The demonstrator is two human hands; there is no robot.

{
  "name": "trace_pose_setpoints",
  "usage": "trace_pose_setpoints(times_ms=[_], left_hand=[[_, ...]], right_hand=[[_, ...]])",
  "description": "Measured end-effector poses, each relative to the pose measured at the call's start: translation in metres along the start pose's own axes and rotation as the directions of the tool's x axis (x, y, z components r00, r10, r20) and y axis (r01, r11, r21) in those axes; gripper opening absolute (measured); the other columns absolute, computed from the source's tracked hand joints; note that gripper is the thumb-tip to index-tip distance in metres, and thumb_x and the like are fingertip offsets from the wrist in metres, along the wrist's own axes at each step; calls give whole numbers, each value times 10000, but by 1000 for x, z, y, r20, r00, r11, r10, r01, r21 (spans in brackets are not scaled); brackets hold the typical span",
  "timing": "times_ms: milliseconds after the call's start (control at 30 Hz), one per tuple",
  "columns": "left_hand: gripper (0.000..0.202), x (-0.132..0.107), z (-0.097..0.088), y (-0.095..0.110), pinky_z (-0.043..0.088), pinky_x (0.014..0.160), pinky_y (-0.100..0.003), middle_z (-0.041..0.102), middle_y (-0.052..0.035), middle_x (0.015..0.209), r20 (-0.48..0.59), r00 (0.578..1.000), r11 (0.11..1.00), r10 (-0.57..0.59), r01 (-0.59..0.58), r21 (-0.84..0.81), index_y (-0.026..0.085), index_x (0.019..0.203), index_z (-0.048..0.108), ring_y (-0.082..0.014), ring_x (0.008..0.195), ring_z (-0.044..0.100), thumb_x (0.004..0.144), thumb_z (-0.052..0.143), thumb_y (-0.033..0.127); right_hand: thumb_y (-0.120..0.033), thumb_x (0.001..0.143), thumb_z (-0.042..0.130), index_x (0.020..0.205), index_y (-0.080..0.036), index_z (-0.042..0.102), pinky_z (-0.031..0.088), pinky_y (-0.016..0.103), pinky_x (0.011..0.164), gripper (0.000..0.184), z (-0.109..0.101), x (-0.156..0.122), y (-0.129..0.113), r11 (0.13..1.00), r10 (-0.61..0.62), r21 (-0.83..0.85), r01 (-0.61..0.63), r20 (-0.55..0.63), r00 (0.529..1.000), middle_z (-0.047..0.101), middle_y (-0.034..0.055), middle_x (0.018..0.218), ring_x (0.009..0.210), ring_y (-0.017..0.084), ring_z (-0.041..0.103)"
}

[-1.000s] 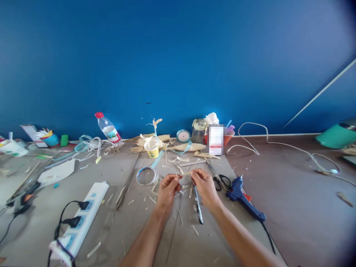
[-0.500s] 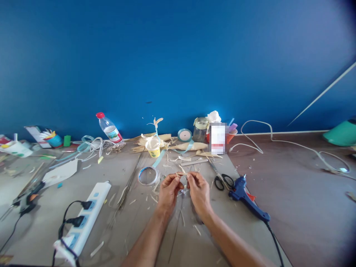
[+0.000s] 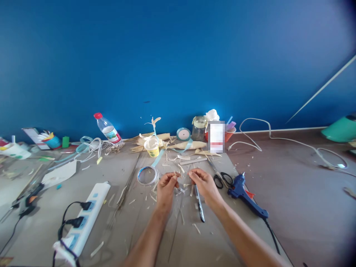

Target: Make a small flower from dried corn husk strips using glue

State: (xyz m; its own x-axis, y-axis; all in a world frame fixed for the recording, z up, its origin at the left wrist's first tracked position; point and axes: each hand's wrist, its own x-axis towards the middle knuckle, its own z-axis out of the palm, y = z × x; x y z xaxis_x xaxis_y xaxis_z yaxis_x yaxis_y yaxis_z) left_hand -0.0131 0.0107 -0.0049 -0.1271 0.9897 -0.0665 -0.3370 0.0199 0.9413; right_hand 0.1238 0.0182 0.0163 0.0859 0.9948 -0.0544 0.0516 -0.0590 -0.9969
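My left hand (image 3: 167, 189) is pinched above the middle of the table, a small pale bit of dried husk (image 3: 175, 173) showing at its fingertips. A short way to the right, my right hand (image 3: 205, 183) also has thumb and forefinger pressed together; whatever is between them is too small to make out. Under the right hand lies a slim knife or pen (image 3: 199, 204) with a dark end. Pale husk scraps lie around both hands. Left of the left hand is a roll of tape (image 3: 147, 175). Black-handled scissors (image 3: 223, 180) lie beyond the right hand.
A blue glue gun (image 3: 247, 196) lies at right with its cord trailing. A white power strip (image 3: 86, 218) with plugs is at left. Along the wall stand a yellow cup (image 3: 151, 147), a bottle (image 3: 109, 129), a jar (image 3: 199, 129) and dried husks (image 3: 191, 145).
My hands have moved apart, the right one shifting right. The pale strip that spanned both fingertips no longer joins them. The slim knife or pen has come into sight.
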Motion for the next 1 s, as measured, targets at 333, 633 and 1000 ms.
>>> trace_pose_setpoints(times_ms=[333, 633, 1000], left_hand=[[158, 0, 1, -1, 392, 563, -221, 646, -41, 864, 45, 999, 995, 16, -20, 93, 152, 767, 643, -67, 545, 477, 717, 611, 298], [158, -1, 2, -5, 370, 541, -215, 598, 7, 698, 38, 997, 994, -69, 66, 84, 153, 728, 624, -67, 517, 462, 689, 636, 306], [192, -5, 7, -3, 333, 520, -206, 505, 38, 512, 25, 995, 970, -100, 92, 227, 147, 707, 595, -84, 498, 444, 716, 604, 339]], right_hand=[[-292, 696, 548, 493, -170, 501, 237, 202, 448, 241, 3, 6, 2, 965, -36, -248, 81, 184, 982, 356, -68, 450, 458, 75, 320], [-344, 695, 589, 650, -151, 600, 331, 209, 479, 198, 18, -1, 11, 995, -8, 98, 10, -24, 1000, 516, -19, 548, 512, 98, 434], [-317, 712, 562, 673, -152, 604, 411, 236, 556, 175, 29, -8, 20, 997, -42, 50, 50, -147, 988, 581, 4, 595, 576, 132, 524]])
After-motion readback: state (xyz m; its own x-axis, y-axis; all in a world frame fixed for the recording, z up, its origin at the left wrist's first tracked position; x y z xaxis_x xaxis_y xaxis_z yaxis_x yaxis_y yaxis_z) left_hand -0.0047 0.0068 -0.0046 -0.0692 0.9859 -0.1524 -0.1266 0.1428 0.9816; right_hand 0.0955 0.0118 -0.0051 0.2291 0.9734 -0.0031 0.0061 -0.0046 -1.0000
